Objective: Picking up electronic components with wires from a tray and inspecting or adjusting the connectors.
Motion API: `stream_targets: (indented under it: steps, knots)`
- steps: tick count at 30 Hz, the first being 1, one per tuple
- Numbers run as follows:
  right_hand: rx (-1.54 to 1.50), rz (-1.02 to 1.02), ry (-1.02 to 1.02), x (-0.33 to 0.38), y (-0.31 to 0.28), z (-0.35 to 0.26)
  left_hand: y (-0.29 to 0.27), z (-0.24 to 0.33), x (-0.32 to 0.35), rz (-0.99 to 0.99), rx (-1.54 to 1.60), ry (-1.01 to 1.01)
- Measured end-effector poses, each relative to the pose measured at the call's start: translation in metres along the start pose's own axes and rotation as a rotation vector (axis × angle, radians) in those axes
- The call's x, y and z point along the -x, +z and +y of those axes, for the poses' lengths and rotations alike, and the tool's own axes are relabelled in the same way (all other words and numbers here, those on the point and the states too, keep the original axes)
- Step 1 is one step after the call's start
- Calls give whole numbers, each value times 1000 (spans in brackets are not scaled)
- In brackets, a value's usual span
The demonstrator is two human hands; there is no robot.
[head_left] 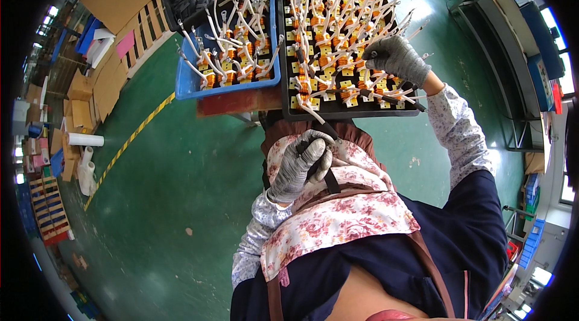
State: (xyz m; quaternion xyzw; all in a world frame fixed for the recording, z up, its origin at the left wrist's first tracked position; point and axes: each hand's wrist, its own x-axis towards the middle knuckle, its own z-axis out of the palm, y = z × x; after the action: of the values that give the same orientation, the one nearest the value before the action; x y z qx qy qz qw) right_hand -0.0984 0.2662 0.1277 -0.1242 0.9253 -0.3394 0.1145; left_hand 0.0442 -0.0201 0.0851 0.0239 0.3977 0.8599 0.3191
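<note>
Left hand (303, 167) closed around black tubing (332, 183), wired coils (323, 38) in black tray (356, 113) beyond it, right hand (397, 63) curled above them, its pinch not determinable.

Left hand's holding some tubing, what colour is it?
Black. The tubing in the left hand shows best in the head view.

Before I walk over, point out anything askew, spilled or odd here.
No spill or clear damage shows. Slightly askew: one black sleeve pokes over the rim of the black tray at its near right corner. A small pale spot also stands out on the green floor.
</note>
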Motion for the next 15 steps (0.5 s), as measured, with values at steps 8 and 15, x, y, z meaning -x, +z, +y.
stream_targets:
  steps: [8,15]
  knots:
    - [280,390,-568,57,11,-100,3,6,-7,-43,147,59]
    - [-104,122,-356,84,67,-126,5,0,-20,-70,71,82]
